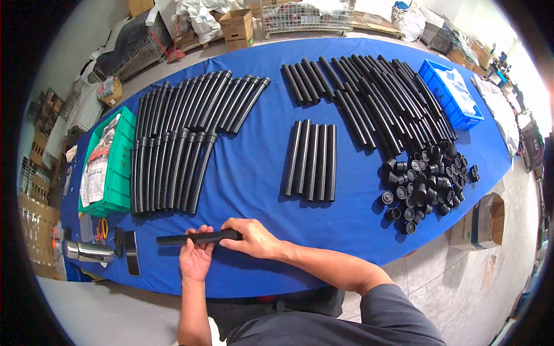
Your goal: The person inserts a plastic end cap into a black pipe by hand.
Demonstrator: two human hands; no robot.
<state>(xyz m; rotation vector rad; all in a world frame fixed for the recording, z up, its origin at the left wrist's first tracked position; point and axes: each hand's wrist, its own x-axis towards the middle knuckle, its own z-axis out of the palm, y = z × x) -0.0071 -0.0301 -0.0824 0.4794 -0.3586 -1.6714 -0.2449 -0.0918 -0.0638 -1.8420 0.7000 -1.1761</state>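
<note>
While left hand (195, 264) supports tube (172, 240) palm-up | right hand (257, 239) clasps end

Lighting is bright; glare whitens the margin at 2 o'clock. Fisheye distortion bows the blue table (248, 179); corners vignette black.

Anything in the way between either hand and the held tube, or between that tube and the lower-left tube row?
Nothing visible. The left hand and right hand both touch the held tube; only blue cloth shows between it and the lower-left tube row.
</note>
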